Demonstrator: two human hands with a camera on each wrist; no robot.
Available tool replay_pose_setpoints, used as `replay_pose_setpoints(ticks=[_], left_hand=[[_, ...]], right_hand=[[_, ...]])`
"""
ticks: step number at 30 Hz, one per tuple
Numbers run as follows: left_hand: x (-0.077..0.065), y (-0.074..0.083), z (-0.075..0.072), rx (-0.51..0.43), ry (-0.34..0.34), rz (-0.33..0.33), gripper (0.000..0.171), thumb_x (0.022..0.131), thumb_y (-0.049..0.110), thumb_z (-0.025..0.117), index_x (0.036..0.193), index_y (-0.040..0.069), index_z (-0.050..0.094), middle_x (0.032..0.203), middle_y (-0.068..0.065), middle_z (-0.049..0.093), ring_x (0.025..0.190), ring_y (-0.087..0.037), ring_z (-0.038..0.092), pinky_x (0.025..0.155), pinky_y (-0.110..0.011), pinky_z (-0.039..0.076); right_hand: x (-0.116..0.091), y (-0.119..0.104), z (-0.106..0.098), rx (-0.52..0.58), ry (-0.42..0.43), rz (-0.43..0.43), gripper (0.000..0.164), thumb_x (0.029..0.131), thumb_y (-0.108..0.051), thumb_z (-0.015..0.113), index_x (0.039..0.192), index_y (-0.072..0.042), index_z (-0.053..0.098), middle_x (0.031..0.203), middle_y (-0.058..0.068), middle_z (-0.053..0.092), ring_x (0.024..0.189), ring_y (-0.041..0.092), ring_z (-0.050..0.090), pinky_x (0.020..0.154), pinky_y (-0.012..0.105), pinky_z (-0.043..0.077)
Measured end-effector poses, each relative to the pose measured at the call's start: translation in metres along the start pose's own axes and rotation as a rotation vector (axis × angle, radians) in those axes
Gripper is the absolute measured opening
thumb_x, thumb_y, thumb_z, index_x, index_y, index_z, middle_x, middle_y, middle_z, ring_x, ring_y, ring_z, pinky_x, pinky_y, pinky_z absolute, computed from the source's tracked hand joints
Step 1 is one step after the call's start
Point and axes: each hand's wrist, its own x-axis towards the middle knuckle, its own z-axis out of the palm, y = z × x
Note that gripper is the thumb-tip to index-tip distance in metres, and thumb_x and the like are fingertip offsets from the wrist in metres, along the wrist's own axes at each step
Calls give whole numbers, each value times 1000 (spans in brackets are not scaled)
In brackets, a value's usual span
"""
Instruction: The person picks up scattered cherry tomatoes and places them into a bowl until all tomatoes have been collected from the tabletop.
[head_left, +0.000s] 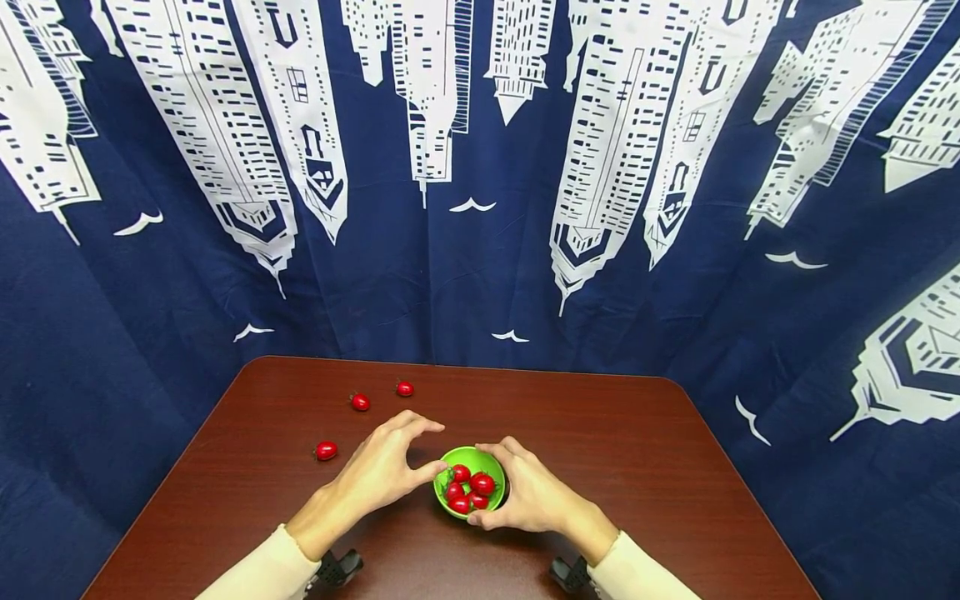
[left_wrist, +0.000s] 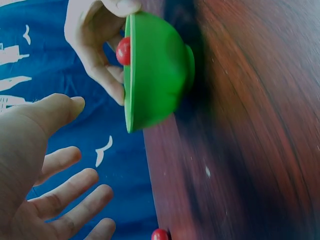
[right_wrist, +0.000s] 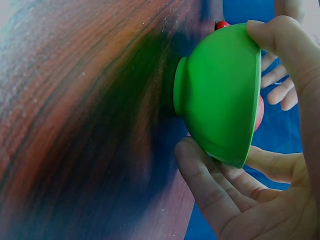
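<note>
A small green bowl (head_left: 471, 457) with several red cherry tomatoes (head_left: 482, 483) inside is at the near middle of the table. My right hand (head_left: 536, 496) grips it from the right; in the right wrist view the thumb is on the rim of the bowl (right_wrist: 220, 95) and the fingers are around the opposite side. Whether the bowl's foot touches the table, I cannot tell. On the other side, my left hand (head_left: 375, 475) holds nothing. Its thumb is close to the bowl's left rim, and the left wrist view shows a gap between the spread fingers and the bowl (left_wrist: 160, 75).
Three loose cherry tomatoes lie on the brown table (head_left: 600, 433), left of the bowl: one nearer tomato (head_left: 326, 451), a middle tomato (head_left: 360, 402) and a far tomato (head_left: 405, 388). Behind the table hangs a dark blue curtain (head_left: 465, 283) with white building prints.
</note>
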Motion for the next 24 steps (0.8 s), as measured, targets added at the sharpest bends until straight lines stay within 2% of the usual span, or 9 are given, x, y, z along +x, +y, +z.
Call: replay_pose_setpoints(ticks=[10,19,24], left_hand=[[-11,-25,-15,1,36,-60,49,92,30,102,136,21,83,130,-1,82,116,-26,82,102,-52,69],[-25,-55,-30,73,98,-93,50,88,29,104,133,17,84,127,-3,82,114,-27,81,102,-54,67],[-35,-73,-38,87,85,-144,52,88,30,104,133,15,84,129,-5,80,115,-30,80,101,-56,67]], right_hand=[[-1,1,1,17,2,16,101,79,-62,102,159,-10,66,127,-3,68,111,12,73,100,32,68],[-2,0,2,8,9,28,101,78,-61,102,159,-12,66,127,-4,68,112,13,72,101,32,67],[-3,1,3,11,6,32,102,78,-62,102,159,-12,66,128,-4,68,112,13,72,100,32,67]])
